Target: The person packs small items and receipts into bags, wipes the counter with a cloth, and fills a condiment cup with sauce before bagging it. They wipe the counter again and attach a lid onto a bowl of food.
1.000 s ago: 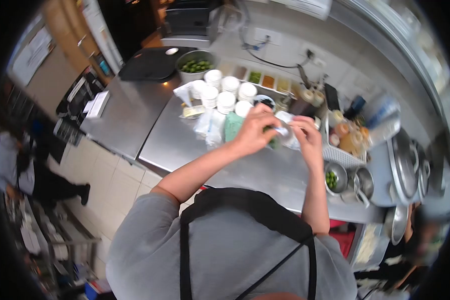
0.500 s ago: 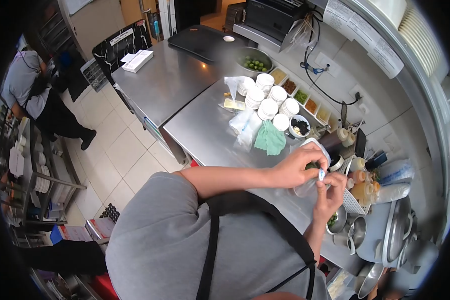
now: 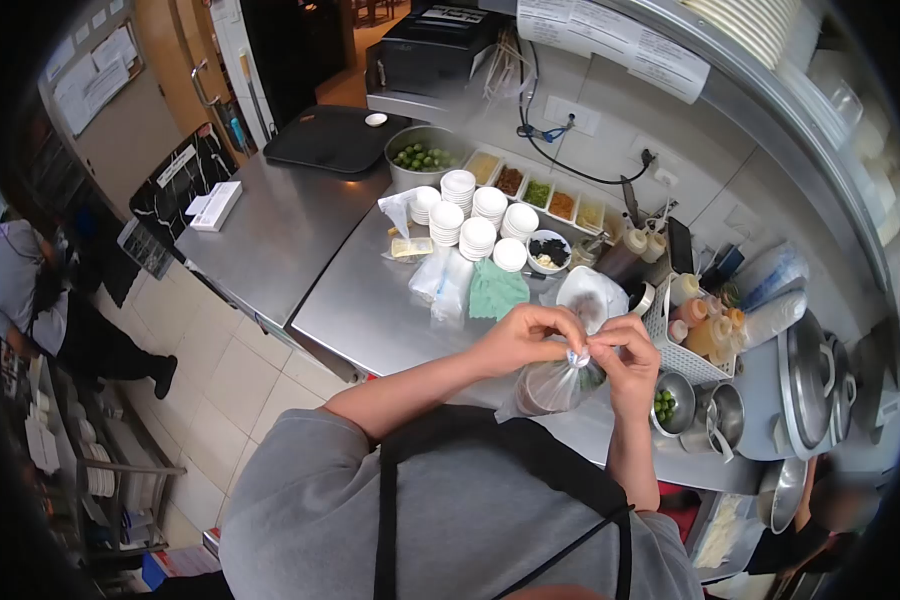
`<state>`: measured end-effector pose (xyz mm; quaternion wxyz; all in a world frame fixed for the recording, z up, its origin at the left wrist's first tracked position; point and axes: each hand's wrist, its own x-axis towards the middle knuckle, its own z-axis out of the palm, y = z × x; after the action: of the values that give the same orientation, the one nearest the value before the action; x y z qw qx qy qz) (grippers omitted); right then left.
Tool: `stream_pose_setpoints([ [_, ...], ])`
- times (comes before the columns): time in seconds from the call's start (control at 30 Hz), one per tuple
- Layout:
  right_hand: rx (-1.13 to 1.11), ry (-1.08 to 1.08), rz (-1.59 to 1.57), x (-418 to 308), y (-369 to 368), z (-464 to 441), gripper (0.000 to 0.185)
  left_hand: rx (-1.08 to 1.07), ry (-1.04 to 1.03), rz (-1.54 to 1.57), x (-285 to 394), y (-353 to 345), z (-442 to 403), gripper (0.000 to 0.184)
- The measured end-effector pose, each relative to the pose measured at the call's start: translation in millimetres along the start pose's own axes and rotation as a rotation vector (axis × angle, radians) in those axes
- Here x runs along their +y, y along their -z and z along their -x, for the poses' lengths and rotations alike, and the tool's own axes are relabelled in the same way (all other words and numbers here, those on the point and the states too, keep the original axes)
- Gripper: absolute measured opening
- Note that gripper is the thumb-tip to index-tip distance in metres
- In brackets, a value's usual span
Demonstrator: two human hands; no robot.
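Plastic bag: the clear bag point(image 3: 548, 390) hangs over the near edge of the desk point(image 3: 342, 318), close to the person's front, its body bulging with something brownish and a bit of green.
Bag neck: gathered tight and upright between the two hands – presumably so the contents sit low and the mouth stays closed.
Left hand: the left hand point(image 3: 532, 338) pinches the neck between thumb and fingers from one side.
Right hand: the right hand point(image 3: 625, 358) pinches it from the other, fingertips almost meeting the left's; the shared grip probably keeps the plastic bunched.
White container: the container point(image 3: 576, 284) sits just beyond the hands, within easy reach.
Green cloth: the cloth point(image 3: 497, 290) lies crumpled beside the clear bags point(image 3: 440, 283), likely handy for wiping.
White cups: the cups point(image 3: 447, 222) stand nested in stacks, which seems to save room.
Seasoning tubs: the tubs point(image 3: 537, 193) line up along the wall – each filling apart, probably for easy picking.
Bottle basket: the basket point(image 3: 678, 352) corrals squeeze bottles point(image 3: 711, 338), likely keeping them upright.
Metal bowls: one bowl point(image 3: 400, 178) of green fruit stands at the far side, a smaller bowl point(image 3: 683, 402) right of the hands.
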<state>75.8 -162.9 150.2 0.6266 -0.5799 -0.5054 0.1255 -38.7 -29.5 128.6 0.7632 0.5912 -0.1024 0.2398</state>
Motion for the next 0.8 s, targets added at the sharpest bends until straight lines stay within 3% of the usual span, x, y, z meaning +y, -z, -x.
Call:
stream_pose_setpoints([
  [0.17, 0.081, 0.176, 0.277, -2, -13, -3, 0.005, 0.015, 0.072, 0.037, -5, -1, 1, 0.008],
  [0.27, 0.157, 0.244, 0.347, -5, -17, -11, 0.005, 0.146, 0.104, -0.066, -13, -4, 1, 0.012],
  [0.33, 0.156, 0.273, 0.367, -4, -19, -16, 0.006, 0.091, -0.023, -0.532, -25, 2, 5, 0.012],
  [0.53, 0.186, 0.366, 0.375, 11, -30, -26, 0.005, 0.209, -0.007, -0.649, -30, 14, 21, 0.009],
  [0.63, 0.001, 0.260, 0.349, 13, -36, -29, 0.006, 0.351, 0.048, -0.754, -24, 39, 37, 0.008],
  [0.8, 0.034, 0.102, 0.232, 17, -32, -21, 0.007, 0.684, 0.150, -0.819, -14, 107, 74, 0.009],
])
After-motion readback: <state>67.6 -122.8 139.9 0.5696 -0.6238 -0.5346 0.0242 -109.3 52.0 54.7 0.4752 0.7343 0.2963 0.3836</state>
